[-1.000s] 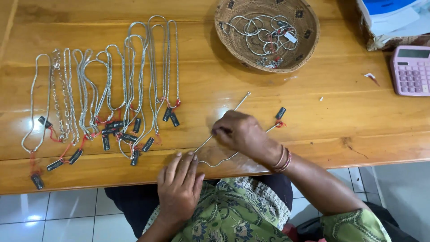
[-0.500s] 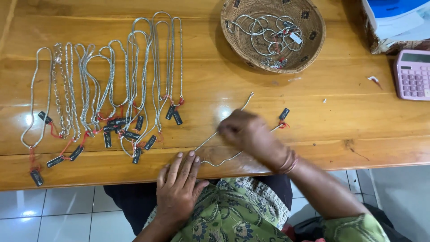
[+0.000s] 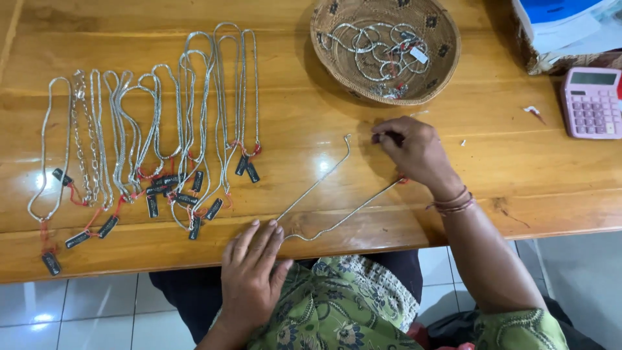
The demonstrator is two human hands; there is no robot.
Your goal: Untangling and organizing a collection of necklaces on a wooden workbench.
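Note:
A silver chain necklace (image 3: 324, 194) lies stretched in a long V on the wooden table (image 3: 505, 162), its bend at the front edge. My right hand (image 3: 414, 152) rests over its far right end, fingers pinched together; what they pinch is hidden. My left hand (image 3: 253, 272) lies flat with spread fingers at the table's front edge, its fingertips touching the chain's bend. To the left, several silver necklaces (image 3: 162, 129) with small black tags on red threads are laid out side by side in a row.
A round woven basket (image 3: 440, 58) with more tangled silver chains stands at the back, just beyond my right hand. A pink calculator (image 3: 591, 102) sits at the right edge, with a box holding blue and white papers (image 3: 557, 26) behind it. White floor tiles show below the table.
My right hand has slid away from me toward the basket, drawing the chain's ends out longer. My left hand has stayed at the table's front edge.

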